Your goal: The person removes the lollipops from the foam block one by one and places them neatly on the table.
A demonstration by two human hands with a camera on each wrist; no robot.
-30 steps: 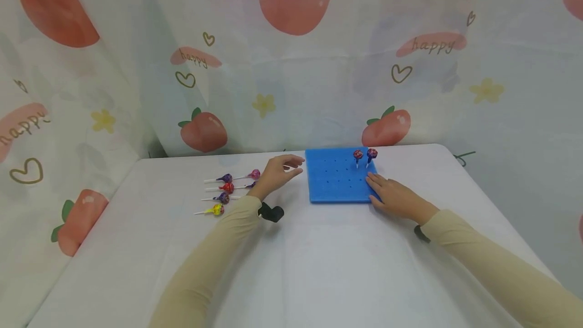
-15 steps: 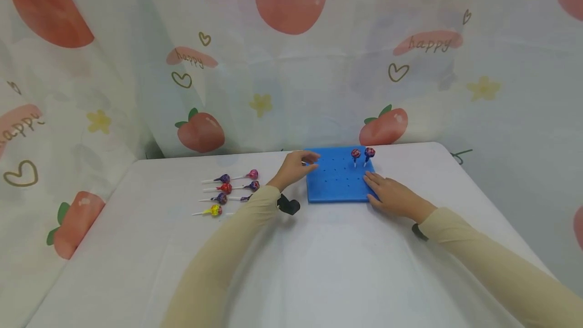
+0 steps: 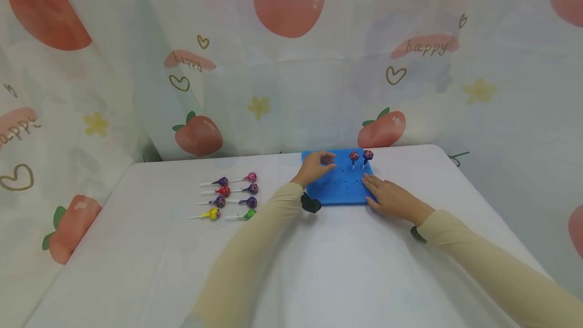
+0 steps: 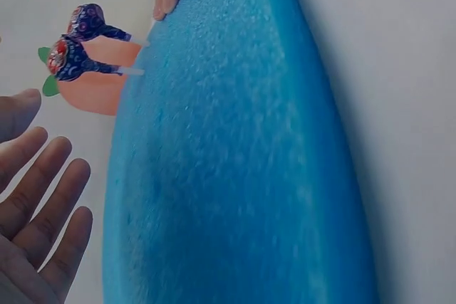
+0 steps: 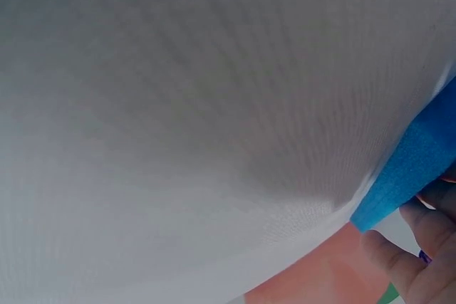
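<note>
My left hand (image 3: pixel 315 167) hovers above the left half of a blue foam board (image 3: pixel 339 196) dotted with small holes. Its fingers (image 4: pixel 53 197) are loosely extended, and the left wrist view shows nothing between them and the thumb. Two wrapped lollipops stand by their sticks in the board's back right part: one red and dark (image 3: pixel 354 156), the other purple and red (image 3: pixel 368 155). My right hand (image 3: pixel 397 199) rests on the board's right edge with its fingers fairly straight. In the right wrist view its fingers (image 5: pixel 427 229) touch the blue edge.
Several wrapped lollipops lie in two columns left of the board, among them a yellow one (image 3: pixel 214 213), a green one (image 3: pixel 249 214), a red one (image 3: pixel 224 191) and a pink one (image 3: pixel 250 177). A white cloth covers the table (image 3: pixel 319 267). A printed curtain (image 3: pixel 291 90) hangs behind.
My left hand has moved right, from beside the board to over its left half, uncovering the green lollipop. My right hand has stayed on the board's edge.
</note>
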